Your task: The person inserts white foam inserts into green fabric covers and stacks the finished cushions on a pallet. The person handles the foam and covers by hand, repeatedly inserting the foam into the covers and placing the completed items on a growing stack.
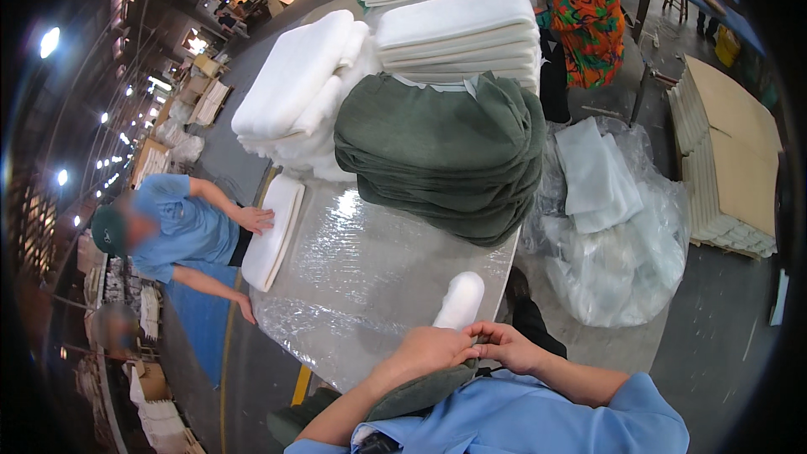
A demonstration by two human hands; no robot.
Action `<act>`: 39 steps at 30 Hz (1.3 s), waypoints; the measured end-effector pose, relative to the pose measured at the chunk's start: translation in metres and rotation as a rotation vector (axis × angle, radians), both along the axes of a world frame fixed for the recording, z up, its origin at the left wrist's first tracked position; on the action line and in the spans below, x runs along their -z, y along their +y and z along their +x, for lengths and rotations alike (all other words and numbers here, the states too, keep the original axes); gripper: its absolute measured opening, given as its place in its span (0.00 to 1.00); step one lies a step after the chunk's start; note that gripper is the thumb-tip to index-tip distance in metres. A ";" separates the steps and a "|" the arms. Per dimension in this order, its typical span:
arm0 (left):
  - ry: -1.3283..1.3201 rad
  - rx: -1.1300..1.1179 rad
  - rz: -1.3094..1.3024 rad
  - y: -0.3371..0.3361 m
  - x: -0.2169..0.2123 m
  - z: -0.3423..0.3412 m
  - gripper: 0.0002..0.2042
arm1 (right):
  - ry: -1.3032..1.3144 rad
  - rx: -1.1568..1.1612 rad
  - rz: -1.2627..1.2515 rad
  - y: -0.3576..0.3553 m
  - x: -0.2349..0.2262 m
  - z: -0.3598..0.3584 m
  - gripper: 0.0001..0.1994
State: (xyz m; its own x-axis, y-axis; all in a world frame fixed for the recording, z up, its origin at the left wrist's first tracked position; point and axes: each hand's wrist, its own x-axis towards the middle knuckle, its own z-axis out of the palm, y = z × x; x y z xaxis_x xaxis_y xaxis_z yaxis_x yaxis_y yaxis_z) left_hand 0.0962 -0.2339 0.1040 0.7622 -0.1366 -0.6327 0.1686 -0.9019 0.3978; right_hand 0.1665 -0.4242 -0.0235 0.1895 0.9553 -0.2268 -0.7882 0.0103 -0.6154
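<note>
Close to my body, my left hand (430,348) and my right hand (508,346) meet with fingers pinched at the edge of a dark green fabric cover (424,393). The cover drapes under my left forearm and against my shirt. A rolled white padding piece (461,299) sticks out beyond my left hand, its rounded end over the table; its lower part is hidden. Ahead on the table (336,244) lies a tall stack of dark green fabric covers (437,147).
Behind the green stack stand folded white padding (458,29) and another white pile (294,76). At left, a co-worker (181,227) touches a folded white pad (276,231); another person (580,17) stands far right. A clear plastic bag (618,244) and stacked cardboard (727,151) are right.
</note>
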 end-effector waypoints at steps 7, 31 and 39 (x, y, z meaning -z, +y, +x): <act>-0.052 -0.080 0.002 -0.001 -0.008 -0.002 0.22 | 0.026 -0.129 -0.123 -0.002 0.013 0.004 0.10; -0.219 -0.144 -0.050 0.007 0.022 -0.003 0.16 | 0.169 0.131 -0.102 0.000 0.008 -0.016 0.09; -0.206 -0.139 0.042 0.003 0.011 0.002 0.24 | -0.081 0.121 -0.136 0.004 0.011 -0.020 0.11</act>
